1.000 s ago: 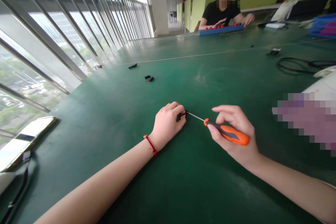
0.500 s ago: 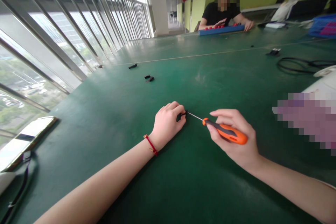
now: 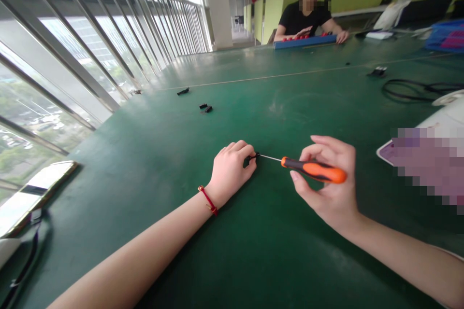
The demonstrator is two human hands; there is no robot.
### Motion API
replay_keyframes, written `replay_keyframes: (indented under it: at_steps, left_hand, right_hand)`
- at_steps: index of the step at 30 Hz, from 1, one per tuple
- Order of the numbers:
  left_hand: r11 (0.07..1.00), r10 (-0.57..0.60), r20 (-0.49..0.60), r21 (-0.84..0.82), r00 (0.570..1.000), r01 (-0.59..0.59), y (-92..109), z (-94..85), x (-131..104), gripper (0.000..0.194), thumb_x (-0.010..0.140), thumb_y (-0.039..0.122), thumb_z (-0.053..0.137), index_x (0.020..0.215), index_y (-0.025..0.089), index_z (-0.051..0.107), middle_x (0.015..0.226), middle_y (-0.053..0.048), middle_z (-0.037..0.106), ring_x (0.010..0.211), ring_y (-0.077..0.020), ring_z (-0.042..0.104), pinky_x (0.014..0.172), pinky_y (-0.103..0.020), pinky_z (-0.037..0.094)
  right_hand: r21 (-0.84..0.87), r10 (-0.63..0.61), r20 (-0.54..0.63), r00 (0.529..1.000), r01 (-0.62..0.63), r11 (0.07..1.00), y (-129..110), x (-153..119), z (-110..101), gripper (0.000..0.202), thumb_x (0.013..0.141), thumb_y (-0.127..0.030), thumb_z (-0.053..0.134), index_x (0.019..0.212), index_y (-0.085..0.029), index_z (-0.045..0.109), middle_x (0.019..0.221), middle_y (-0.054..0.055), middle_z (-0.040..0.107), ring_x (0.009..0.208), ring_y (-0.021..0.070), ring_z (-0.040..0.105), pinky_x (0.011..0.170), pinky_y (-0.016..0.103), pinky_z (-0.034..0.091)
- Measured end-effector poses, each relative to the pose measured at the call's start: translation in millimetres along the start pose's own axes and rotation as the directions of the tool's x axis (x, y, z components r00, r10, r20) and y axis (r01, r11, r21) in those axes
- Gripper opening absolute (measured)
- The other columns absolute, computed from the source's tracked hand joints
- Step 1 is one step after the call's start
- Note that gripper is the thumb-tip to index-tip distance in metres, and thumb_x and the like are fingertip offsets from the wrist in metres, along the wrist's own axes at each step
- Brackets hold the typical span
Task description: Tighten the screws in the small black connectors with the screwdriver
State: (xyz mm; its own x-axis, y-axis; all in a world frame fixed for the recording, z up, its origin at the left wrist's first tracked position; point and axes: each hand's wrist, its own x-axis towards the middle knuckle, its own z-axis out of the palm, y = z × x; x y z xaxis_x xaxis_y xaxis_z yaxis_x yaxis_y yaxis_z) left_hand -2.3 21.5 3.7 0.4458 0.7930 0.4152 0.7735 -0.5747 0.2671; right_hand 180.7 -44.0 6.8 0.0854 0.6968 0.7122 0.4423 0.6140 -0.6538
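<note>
My left hand [image 3: 234,169], with a red cord bracelet [image 3: 208,200] at the wrist, rests on the table and pinches a small black part [image 3: 257,155] between thumb and forefinger. Most of that part is hidden by the fingers. An orange and dark grey screwdriver [image 3: 319,170] lies nearly level, its thin shaft reaching left so that the tip meets the black part. Around its handle is my right hand [image 3: 333,188], loosely curled, the thumb off the near side and the fingers behind. The handle's end rests against the palm.
Small black pieces [image 3: 206,108] lie farther up the green table [image 3: 232,260]. A phone [image 3: 36,193] and cable sit at the left edge, beside a metal railing [image 3: 145,14]. At right are a black cable [image 3: 406,91] and a blue basket [image 3: 445,37]. Across the table sits a person [image 3: 306,19] in black.
My right hand has loosened and its thumb has come away from the handle. The handle's rear has risen, turning the screwdriver more level. My left hand has stayed put.
</note>
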Motion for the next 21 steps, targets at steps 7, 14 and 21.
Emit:
replay_keyframes:
  at_steps: [7, 14, 21]
  left_hand:
    - [1.000, -0.012, 0.004, -0.011, 1.000, 0.012, 0.6, -0.2, -0.2, 0.006, 0.080, 0.018, 0.052, 0.078, 0.020, 0.058, 0.086, 0.000, 0.063, 0.080, -0.0155, 0.057, 0.072, -0.027, 0.045]
    - [0.997, -0.055, -0.010, -0.046, 0.998, 0.055, 0.6, 0.6, 0.3, 0.005, 0.081, 0.019, 0.052, 0.080, 0.020, 0.057, 0.086, 0.000, 0.062, 0.082, -0.0161, 0.056, 0.072, -0.027, 0.045]
    - [0.967, -0.152, 0.003, -0.205, 0.988, 0.149, -2.3, -1.2, 3.0, 0.007, 0.080, 0.020, 0.054, 0.081, 0.020, 0.061, 0.086, -0.001, 0.063, 0.085, -0.0166, 0.057, 0.075, -0.028, 0.046]
  right_hand:
    - [-0.078, 0.034, 0.072, 0.997, -0.028, 0.997, 2.1, -3.3, -1.3, 0.038, 0.074, -0.014, 0.062, 0.109, -0.021, 0.049, 0.073, 0.000, 0.055, 0.072, 0.0164, 0.057, 0.073, 0.034, 0.048]
    - [-0.105, 0.131, 0.200, 0.971, -0.112, 0.988, 1.2, -1.6, -3.5, 0.011, 0.081, -0.022, 0.057, 0.092, -0.022, 0.055, 0.067, 0.000, 0.061, 0.071, 0.0178, 0.061, 0.068, 0.032, 0.048]
    - [-0.079, 0.231, 0.190, 0.954, -0.219, 0.972, 4.5, -2.3, -1.3, 0.013, 0.081, -0.025, 0.057, 0.094, -0.023, 0.055, 0.087, 0.004, 0.067, 0.075, 0.0188, 0.063, 0.068, 0.034, 0.049]
